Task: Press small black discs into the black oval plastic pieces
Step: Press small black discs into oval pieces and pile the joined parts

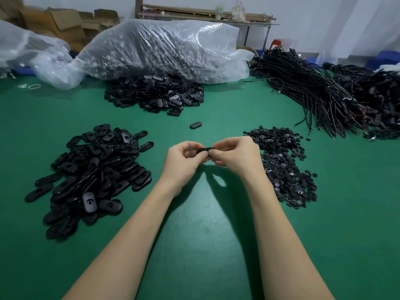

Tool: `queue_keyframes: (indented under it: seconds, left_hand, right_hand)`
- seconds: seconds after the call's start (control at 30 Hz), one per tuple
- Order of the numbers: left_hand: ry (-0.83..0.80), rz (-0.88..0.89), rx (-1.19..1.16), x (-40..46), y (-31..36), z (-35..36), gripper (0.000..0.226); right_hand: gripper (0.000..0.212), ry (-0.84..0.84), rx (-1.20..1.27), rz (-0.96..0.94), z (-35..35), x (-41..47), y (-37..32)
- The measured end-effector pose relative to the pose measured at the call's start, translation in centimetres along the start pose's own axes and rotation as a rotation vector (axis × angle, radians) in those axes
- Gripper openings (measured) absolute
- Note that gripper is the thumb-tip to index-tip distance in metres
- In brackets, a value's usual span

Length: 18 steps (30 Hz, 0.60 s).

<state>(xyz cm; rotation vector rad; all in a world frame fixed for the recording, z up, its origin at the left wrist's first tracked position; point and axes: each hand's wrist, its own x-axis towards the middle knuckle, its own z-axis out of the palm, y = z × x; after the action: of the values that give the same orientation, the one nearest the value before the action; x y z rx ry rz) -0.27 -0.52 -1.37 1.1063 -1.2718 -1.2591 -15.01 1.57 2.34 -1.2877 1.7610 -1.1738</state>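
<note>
Both hands met above the green table (194,234): the left hand (184,161) and the right hand (236,156) each pinched an end of one black oval piece (204,150), held level between their fingertips. Whether a disc sat in it, I couldn't tell. A heap of oval pieces (93,174) lay left, the small discs (283,163) right. One stray oval (195,125) sat beyond, then another pile (155,94), a plastic bag (160,48) and cables (313,92).

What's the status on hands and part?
Left hand and right hand both pinch one black oval plastic piece above green table. Disc hidden. Nothing obstructing.
</note>
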Motion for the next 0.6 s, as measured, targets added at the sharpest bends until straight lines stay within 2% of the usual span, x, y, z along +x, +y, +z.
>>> queue_keyframes:
  seconds: [0.27, 0.43, 0.6]
  left_hand:
    - [-0.013, 0.064, 0.163, 0.1, -0.3, 0.2, 0.012]
    - [-0.089, 0.039, 0.024, 0.0, -0.1, -0.2, 0.011]
    - [-0.096, 0.046, 0.020, 0.1, -0.3, -0.2, 0.012]
  right_hand:
    - [0.019, -0.007, -0.167, -0.102, -0.5, -0.3, 0.7]
    - [0.014, -0.054, -0.032, -0.062, -0.9, -0.3, 1.0]
    - [0.015, -0.062, -0.003, -0.059, -0.7, -0.2, 1.2]
